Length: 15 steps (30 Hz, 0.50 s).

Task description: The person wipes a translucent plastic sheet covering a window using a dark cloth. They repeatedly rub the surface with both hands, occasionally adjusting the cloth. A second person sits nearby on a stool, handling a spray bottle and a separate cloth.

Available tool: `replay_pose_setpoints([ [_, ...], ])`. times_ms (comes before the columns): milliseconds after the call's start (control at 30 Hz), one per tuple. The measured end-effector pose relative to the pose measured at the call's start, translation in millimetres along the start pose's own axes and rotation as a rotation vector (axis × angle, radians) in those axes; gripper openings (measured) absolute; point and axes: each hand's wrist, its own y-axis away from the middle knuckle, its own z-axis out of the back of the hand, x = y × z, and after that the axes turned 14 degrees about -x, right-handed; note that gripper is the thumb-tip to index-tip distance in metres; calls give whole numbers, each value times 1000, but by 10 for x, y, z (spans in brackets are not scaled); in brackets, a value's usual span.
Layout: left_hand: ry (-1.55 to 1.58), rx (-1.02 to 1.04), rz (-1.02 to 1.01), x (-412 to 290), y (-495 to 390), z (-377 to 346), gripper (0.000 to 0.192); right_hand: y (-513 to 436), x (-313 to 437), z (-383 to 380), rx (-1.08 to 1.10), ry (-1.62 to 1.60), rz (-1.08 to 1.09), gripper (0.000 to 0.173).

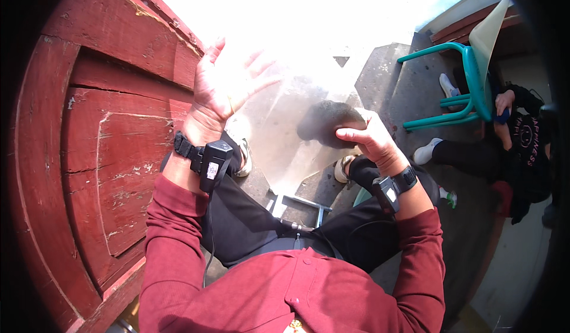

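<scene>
My left hand (222,83) is raised beside the red door, its palm upward and fingers spread, with nothing in it; strong sunlight washes out part of the fingers. In my right hand (369,137) is a dark, flat, rounded piece (329,121), pinched at its right edge between thumb and fingers; its material is not plain. The piece is above the floor, between my knees and feet, to the right of my left hand. Both wrists carry strapped black devices. A metal frame (303,201) shows between my thighs.
A worn red wooden door (133,172) stands close on the left. At the right, a chair with teal tube legs (472,83) stands near a seated person in dark clothes (525,146), whose hand rests near a blue thing. Bright glare covers the paving ahead.
</scene>
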Motion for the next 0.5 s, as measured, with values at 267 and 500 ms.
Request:
replay_pose_setpoints([
  [267, -167, 216, -42, 294, 187, -49, 56, -197, 64, 105, -345, -23, 192, 39],
  [500, -192, 207, 47, 385, 226, -93, 58, -224, 461, 185, -838, -158, 713, 22],
])
